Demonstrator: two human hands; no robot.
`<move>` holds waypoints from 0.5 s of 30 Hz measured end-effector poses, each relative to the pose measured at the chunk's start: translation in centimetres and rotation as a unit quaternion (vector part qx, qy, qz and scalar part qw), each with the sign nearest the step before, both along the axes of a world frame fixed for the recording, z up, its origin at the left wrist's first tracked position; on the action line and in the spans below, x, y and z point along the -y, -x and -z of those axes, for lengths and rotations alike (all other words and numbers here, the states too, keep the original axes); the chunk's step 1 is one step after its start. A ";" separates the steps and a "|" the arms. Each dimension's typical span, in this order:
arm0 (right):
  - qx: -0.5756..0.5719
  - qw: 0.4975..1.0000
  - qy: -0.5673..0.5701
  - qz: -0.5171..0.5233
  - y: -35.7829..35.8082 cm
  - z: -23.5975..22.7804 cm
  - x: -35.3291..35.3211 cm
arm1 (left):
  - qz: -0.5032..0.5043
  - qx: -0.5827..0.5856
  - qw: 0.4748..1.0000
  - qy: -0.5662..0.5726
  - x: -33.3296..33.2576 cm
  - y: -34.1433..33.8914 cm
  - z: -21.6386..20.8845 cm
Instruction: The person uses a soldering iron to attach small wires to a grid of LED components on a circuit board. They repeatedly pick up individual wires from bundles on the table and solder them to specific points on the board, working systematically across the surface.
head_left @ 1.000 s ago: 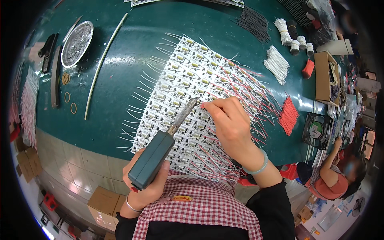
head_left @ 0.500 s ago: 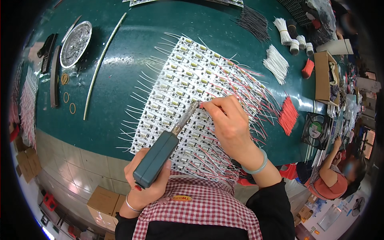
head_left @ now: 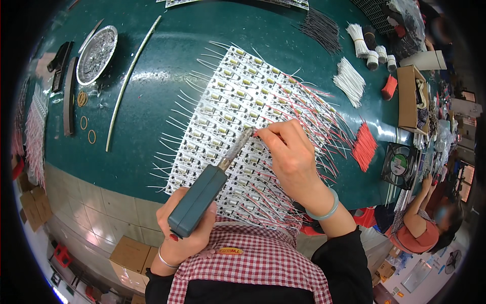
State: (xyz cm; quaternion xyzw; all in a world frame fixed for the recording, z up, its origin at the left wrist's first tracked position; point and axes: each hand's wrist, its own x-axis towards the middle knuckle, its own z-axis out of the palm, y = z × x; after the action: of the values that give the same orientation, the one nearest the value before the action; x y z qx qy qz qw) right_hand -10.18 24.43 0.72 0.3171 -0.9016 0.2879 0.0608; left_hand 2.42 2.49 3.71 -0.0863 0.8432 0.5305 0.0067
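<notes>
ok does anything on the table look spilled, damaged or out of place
Nothing looks clearly spilled or damaged. Slightly untidy: red and white wires on the right of the circuit-board panel, crossing at uneven angles like a tangle.

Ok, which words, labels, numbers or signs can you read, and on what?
Oval yellow apron badge: lettering shows; I won't copy it.
Round green-and-white fan label: too small to read.
Circuit boards: any print too small to read.
Dark green tool: none visible.
</notes>
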 end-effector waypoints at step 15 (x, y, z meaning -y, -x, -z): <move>-0.043 0.999 -0.001 -0.003 0.1 -0.1 0.1 | -0.034 -0.021 0.999 -0.020 0.5 -1.3 0.0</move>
State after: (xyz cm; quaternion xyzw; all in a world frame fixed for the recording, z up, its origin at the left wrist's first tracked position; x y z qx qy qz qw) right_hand -10.25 24.31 0.82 0.3323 -0.8974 0.2729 0.0985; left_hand 3.76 1.97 3.70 -0.1035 0.8288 0.5492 -0.0269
